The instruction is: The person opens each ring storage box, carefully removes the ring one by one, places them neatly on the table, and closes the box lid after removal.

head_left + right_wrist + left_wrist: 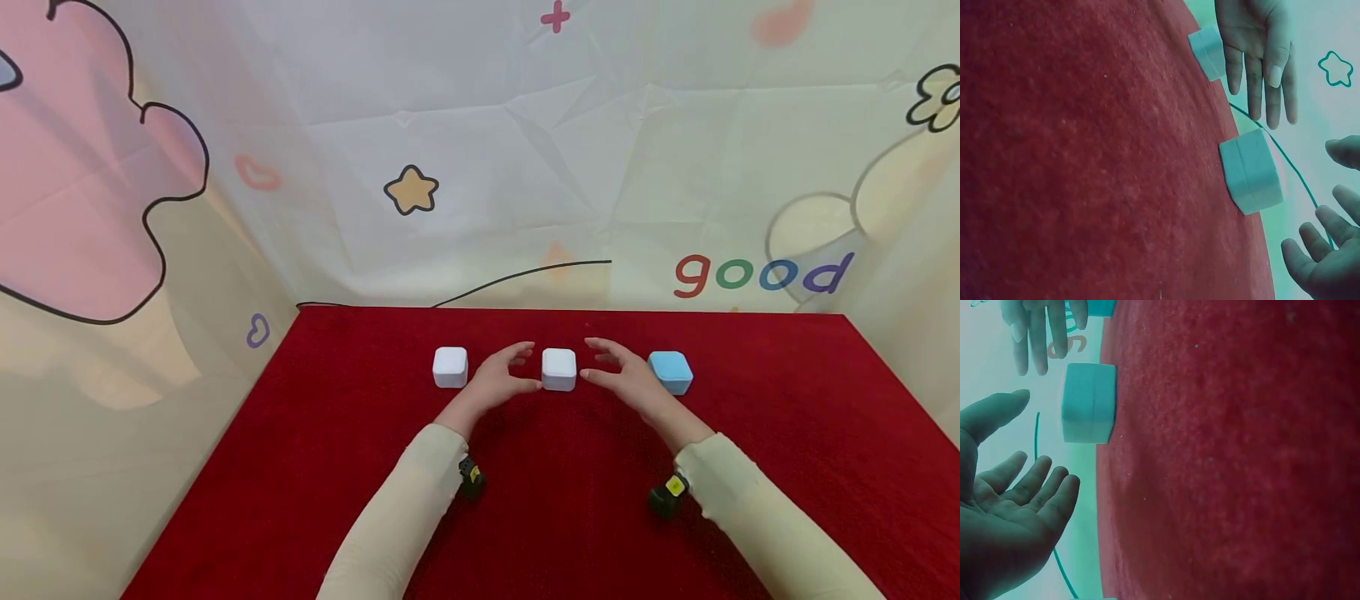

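I have the left hand (495,380) and the right hand (630,379) on either side of the middle box (558,370), which sits on the red cloth (570,521) between the left box (450,367) and the blue box (671,372). Neither hand holds anything: the fingers are gently bent, with the thumbs set wide of them. From the head view the left thumb (996,415) looks almost against the middle box, yet the left wrist view shows me a gap; the right hand stands just apart too. To my mind, both sides should be met together and pressed equally, or the box may skid on the cloth. I would set the fingertips level on opposite faces. The outer boxes lie close beside the hands, so I would mind the knuckles and wrists there
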Tool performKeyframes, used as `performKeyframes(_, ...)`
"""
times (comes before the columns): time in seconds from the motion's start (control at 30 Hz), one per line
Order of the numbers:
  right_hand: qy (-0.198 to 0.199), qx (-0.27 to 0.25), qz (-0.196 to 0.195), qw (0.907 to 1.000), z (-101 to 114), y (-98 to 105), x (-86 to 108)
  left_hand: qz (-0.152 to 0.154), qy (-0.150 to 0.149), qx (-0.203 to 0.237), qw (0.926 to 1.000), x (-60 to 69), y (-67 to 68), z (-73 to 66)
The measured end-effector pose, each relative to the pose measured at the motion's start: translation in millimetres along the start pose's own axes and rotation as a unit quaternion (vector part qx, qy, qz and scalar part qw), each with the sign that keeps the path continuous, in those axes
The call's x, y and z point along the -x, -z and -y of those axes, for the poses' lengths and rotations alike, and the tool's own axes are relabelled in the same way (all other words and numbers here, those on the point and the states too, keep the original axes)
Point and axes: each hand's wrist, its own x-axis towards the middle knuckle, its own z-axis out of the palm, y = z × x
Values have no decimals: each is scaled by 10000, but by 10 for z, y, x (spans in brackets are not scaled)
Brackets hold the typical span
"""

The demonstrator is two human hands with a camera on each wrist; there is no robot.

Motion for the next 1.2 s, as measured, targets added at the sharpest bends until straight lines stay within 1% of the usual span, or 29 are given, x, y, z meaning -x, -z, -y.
performKeyframes(0.17,-89,65,73,9999,1,11,-24,45,105,57,9999,-58,-22,15)
performKeyframes(0.4,-103,94,147,9998,-16,11,-85,142,132,86,9998,-131,-29,17)
performKeyframes(0.53,-113,55,194,9997,-22,4,-123,183,207,11,9996,-161,-38,27)
performKeyframes(0.9,-37,181,312,9993,-35,-31,-168,192,212,-138,9995,-237,-118,49)
performKeyframes(1.2,-23,168,343,9993,-44,-82,-246,234,288,-203,9991,-294,-170,47)
